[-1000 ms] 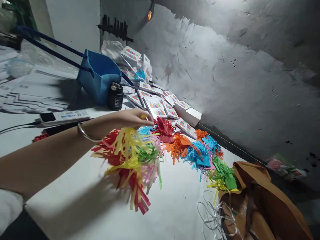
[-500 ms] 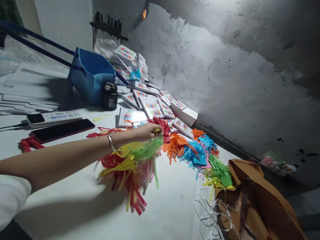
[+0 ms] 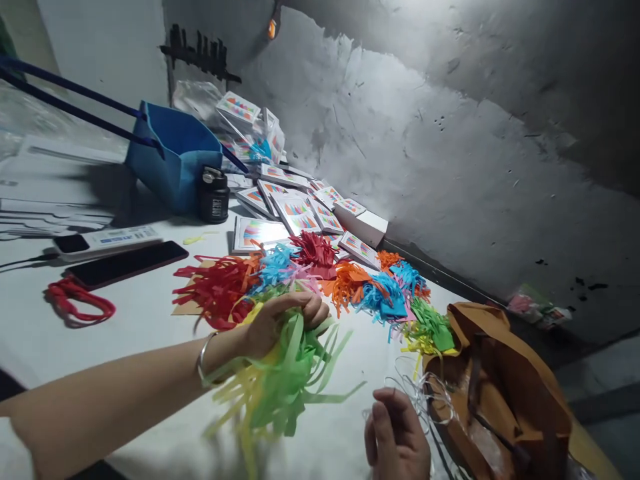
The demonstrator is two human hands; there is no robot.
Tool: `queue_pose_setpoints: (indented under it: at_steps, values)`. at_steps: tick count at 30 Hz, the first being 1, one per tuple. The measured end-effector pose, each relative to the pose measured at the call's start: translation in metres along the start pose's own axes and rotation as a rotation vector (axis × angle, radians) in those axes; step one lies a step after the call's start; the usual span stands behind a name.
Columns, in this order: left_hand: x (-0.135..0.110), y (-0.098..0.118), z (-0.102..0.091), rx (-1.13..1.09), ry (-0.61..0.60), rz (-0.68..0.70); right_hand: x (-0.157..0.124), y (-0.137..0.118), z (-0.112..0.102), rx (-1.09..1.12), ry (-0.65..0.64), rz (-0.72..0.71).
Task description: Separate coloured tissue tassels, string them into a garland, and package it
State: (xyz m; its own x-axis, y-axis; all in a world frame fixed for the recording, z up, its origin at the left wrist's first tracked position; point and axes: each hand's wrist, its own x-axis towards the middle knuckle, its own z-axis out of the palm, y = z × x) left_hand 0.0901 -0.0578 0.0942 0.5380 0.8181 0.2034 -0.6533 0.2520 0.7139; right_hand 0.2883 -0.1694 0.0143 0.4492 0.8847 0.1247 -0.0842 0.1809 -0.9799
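My left hand [image 3: 283,320] is closed round a bunch of green and yellow fringed paper strips [image 3: 283,377], held just above the white table [image 3: 140,320]. My right hand [image 3: 397,437] comes in at the bottom edge with its fingers curled loosely, holding nothing I can see, close to a tangle of thin silver wire [image 3: 417,393]. Behind my left hand lies a spread of cut paper fringes: red [image 3: 215,287], blue [image 3: 275,263], orange [image 3: 350,283], and green [image 3: 433,327].
A blue bag [image 3: 173,157] and a black jar [image 3: 213,193] stand at the back. Several white boxes with rainbow prints [image 3: 295,210] lie along the grey wall. A phone [image 3: 125,262], a remote [image 3: 103,240] and red cord [image 3: 75,300] lie left. A brown bag [image 3: 495,380] sits right.
My left hand has pulled back toward me, now holding mostly green and yellow strips; the red fringes lie on the table. My right hand has come into view.
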Motion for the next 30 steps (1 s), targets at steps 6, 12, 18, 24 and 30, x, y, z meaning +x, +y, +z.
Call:
queue_pose_setpoints:
  at_steps: [6,12,18,24,30]
  values:
    - [-0.010,-0.033,0.012,0.085,0.169,0.121,0.008,-0.007,0.011,0.044,-0.227,0.104]
    - [-0.015,-0.049,0.014,0.160,0.040,0.139,0.003,0.006,0.022,0.149,-0.319,0.160]
    - [-0.019,-0.038,0.003,0.521,-0.142,0.123,-0.003,0.004,0.007,0.069,-0.260,0.007]
    - [-0.024,-0.003,-0.038,1.572,0.255,0.152,0.020,-0.019,-0.036,-0.747,0.028,-0.488]
    - [-0.043,-0.038,-0.002,1.466,-0.128,0.263,0.003,-0.038,-0.020,-0.897,-0.256,-0.607]
